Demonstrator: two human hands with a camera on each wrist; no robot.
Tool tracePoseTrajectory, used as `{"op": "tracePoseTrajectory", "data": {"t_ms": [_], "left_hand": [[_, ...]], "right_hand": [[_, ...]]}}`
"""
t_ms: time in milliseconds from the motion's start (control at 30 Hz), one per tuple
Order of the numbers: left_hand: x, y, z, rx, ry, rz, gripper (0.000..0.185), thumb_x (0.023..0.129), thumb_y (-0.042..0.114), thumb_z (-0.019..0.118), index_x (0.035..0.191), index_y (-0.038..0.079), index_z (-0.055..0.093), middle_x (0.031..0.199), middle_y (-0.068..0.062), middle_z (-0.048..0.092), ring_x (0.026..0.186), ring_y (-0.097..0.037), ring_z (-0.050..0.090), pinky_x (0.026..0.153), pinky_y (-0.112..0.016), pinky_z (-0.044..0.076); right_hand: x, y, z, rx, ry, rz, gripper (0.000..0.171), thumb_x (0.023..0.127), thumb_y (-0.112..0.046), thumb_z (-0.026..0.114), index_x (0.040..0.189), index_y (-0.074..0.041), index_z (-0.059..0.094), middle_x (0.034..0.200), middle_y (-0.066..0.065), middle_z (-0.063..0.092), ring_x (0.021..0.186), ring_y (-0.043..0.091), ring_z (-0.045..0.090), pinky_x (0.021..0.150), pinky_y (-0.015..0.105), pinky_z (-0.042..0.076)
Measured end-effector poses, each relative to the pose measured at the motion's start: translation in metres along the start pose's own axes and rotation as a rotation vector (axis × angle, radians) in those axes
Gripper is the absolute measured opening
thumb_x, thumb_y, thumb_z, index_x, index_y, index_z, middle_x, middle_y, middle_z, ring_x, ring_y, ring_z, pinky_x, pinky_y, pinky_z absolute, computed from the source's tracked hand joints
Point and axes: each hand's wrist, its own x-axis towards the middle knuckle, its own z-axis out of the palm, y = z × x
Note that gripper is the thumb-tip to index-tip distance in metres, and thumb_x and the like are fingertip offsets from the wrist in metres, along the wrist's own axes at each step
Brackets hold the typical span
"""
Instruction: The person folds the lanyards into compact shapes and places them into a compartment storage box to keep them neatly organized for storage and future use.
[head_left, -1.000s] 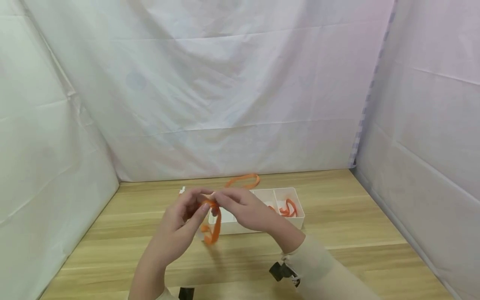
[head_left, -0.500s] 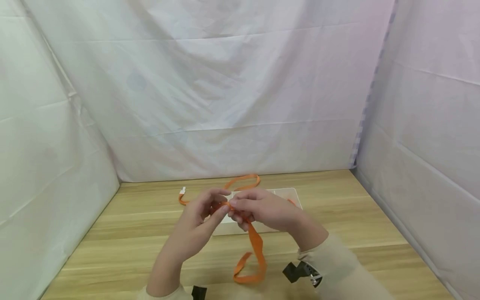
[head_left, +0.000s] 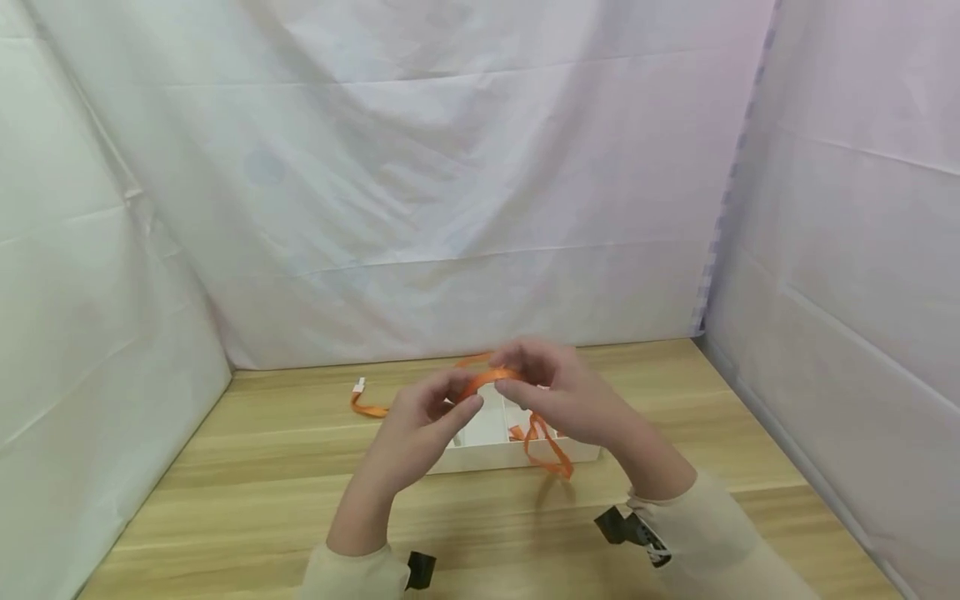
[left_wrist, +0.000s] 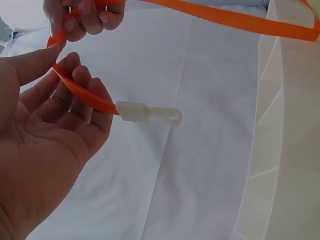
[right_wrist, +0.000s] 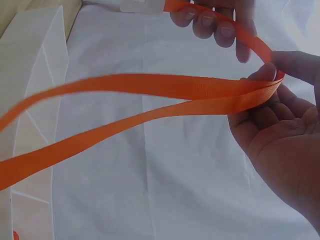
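Note:
An orange lanyard [head_left: 487, 379] arcs between both hands above a white box. My left hand [head_left: 420, 433] pinches it close to its white plastic clip [left_wrist: 132, 111], which sticks out past the fingers in the left wrist view. With thumb and fingers, my right hand [head_left: 566, 396] pinches the strap further along. From the right hand the rest of the lanyard hangs as a loose loop [head_left: 551, 465] in front of the box. In the right wrist view, two lengths of strap [right_wrist: 150, 86] trail left from the right fingers.
Beneath the hands stands the divided white box [head_left: 491, 458], with orange strap pieces [head_left: 517, 433] partly seen inside. Another orange lanyard [head_left: 367, 409] with a white clip [head_left: 359, 386] lies behind and left of it. White cloth [head_left: 465, 183] encloses the wooden table [head_left: 247, 483] at back and sides.
Both hands have moved right over the box and drawn slightly apart, with the strap now arched between them. The hanging loop has swung right and up.

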Motion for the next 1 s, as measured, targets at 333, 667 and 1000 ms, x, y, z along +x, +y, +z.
{"op": "tracePoseTrajectory", "data": {"t_ms": [333,667,1000], "left_hand": [[0.007,0.002,0.004,-0.067,0.008,-0.041,0.022,0.103,0.020,0.072,0.122,0.011,0.077,0.100,-0.010,0.073,0.087,-0.017,0.063,0.075,-0.023,0.055],[0.012,0.003,0.009,-0.184,0.068,-0.170,0.021,0.102,0.024,0.074,0.120,0.014,0.077,0.105,-0.010,0.075,0.092,-0.020,0.068,0.080,-0.029,0.060],[0.007,0.006,0.017,-0.247,0.038,-0.119,0.024,0.102,0.018,0.072,0.125,0.010,0.071,0.101,-0.015,0.074,0.085,-0.016,0.070,0.078,-0.028,0.059]], "right_hand": [[-0.002,0.003,-0.009,0.035,-0.081,0.221,0.024,0.104,-0.037,0.069,0.118,-0.018,0.072,0.088,0.005,0.064,0.076,0.031,0.059,0.061,0.031,0.048],[-0.011,0.019,0.008,-0.413,0.079,-0.459,0.027,0.097,0.009,0.064,0.107,-0.013,0.077,0.097,0.003,0.063,0.074,0.007,0.050,0.065,0.020,0.048],[-0.017,0.025,0.017,-0.516,0.262,-0.454,0.037,0.098,0.016,0.050,0.119,-0.002,0.075,0.123,0.007,0.070,0.086,0.014,0.065,0.072,0.025,0.057]]}}
